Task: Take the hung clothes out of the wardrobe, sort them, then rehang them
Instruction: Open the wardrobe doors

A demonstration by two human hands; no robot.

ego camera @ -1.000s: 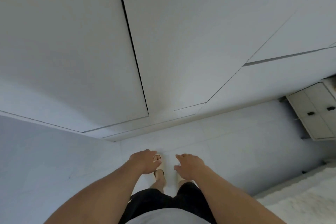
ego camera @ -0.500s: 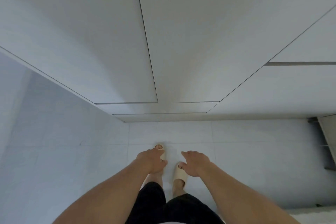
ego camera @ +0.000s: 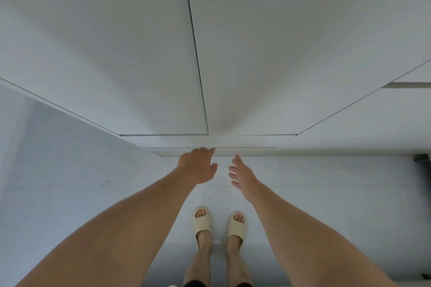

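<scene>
A white wardrobe fills the upper view, with its left door and right door both closed and a dark seam between them. No clothes are visible. My left hand reaches forward with relaxed fingers, its fingertips near the lower part of the doors by the seam. My right hand is stretched out beside it, fingers straight, holding nothing. Whether either hand touches the wardrobe I cannot tell.
Pale tiled floor runs along the wardrobe's base. My feet in cream slippers stand just behind the hands. More white cabinet fronts continue to the right, and a dark object sits at the right edge.
Both arms have stretched forward toward the wardrobe doors, and both hands have uncurled. The view has swung to face the wardrobe squarely.
</scene>
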